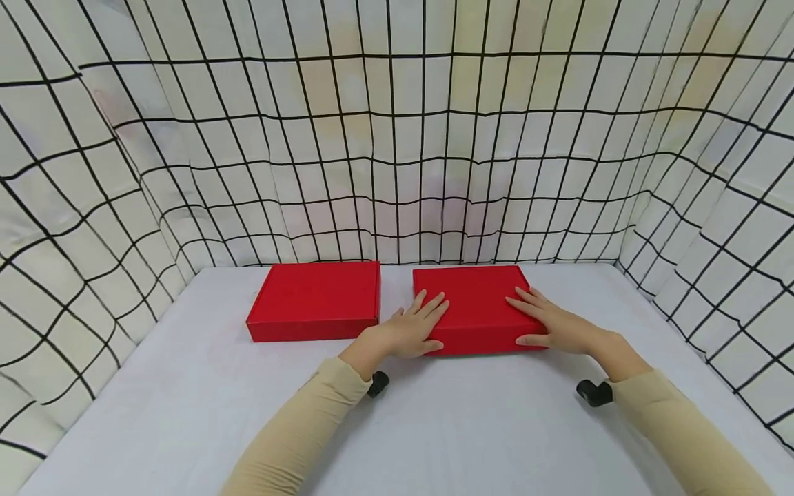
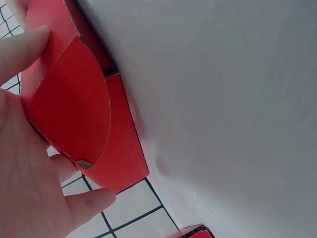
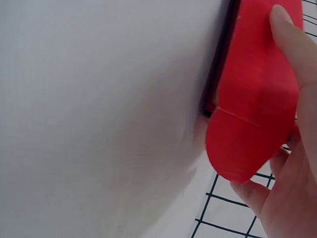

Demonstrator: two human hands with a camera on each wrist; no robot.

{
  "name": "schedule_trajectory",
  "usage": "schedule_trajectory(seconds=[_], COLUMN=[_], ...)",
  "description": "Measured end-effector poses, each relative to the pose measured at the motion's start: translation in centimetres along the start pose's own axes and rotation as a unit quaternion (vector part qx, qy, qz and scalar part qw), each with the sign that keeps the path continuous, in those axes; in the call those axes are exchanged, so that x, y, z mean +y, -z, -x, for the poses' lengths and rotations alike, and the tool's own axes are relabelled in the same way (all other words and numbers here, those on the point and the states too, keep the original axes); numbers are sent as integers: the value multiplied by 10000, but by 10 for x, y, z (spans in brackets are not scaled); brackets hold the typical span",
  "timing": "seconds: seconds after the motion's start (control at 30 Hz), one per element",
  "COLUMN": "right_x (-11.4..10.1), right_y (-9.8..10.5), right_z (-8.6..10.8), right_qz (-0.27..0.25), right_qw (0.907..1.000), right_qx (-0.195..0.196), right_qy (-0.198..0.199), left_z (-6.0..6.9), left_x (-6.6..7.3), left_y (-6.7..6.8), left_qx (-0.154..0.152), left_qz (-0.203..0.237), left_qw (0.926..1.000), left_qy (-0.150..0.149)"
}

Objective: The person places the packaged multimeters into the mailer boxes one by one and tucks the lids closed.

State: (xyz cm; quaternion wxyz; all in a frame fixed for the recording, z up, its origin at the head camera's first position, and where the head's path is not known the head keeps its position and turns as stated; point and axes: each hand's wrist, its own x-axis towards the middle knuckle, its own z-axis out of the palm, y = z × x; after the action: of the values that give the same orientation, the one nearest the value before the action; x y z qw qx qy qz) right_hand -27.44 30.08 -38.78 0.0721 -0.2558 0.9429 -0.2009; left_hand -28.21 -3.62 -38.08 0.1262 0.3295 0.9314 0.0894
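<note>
The right-hand red cardboard box [image 1: 474, 303] lies on the white table with both hands on it. My left hand [image 1: 406, 334] rests on its left front corner, fingers spread across the top and thumb against the front. On the right front corner lies my right hand [image 1: 567, 327], placed the same way. A rounded flap [image 2: 74, 104] stands out beside the left hand's thumb in the left wrist view. In the right wrist view, a similar rounded flap [image 3: 242, 144] sticks out past the box's corner. Parts of the lid are hidden under the hands.
Another red box [image 1: 319, 300], closed, lies to the left with a narrow gap between. White cloth with a black grid [image 1: 397, 138] walls the table at the back and sides. Dark wrist cameras [image 1: 594, 393] hang beneath both sleeves, over the white table surface [image 1: 484, 427].
</note>
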Motion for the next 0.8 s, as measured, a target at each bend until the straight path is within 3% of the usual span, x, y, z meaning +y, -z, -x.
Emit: schedule_trajectory(seconds=[0.2, 0.3, 0.47, 0.8], right_x=[1, 3, 5, 6], right_y=[3, 5, 6, -1], right_z=[22, 31, 40, 48], right_qz=[-625, -720, -818, -738], right_qw=[9973, 9952, 9878, 9884], right_qx=[328, 597, 1084, 766], right_qy=[-205, -284, -758, -1086], left_z=[0, 1, 2, -1], left_x=[1, 0, 0, -2], left_y=[0, 1, 2, -1], left_qx=[-36, -21, -28, -47], left_qz=[89, 109, 147, 7], left_qw=[9999, 9999, 9999, 10000], left_qy=[-69, -32, -3, 12])
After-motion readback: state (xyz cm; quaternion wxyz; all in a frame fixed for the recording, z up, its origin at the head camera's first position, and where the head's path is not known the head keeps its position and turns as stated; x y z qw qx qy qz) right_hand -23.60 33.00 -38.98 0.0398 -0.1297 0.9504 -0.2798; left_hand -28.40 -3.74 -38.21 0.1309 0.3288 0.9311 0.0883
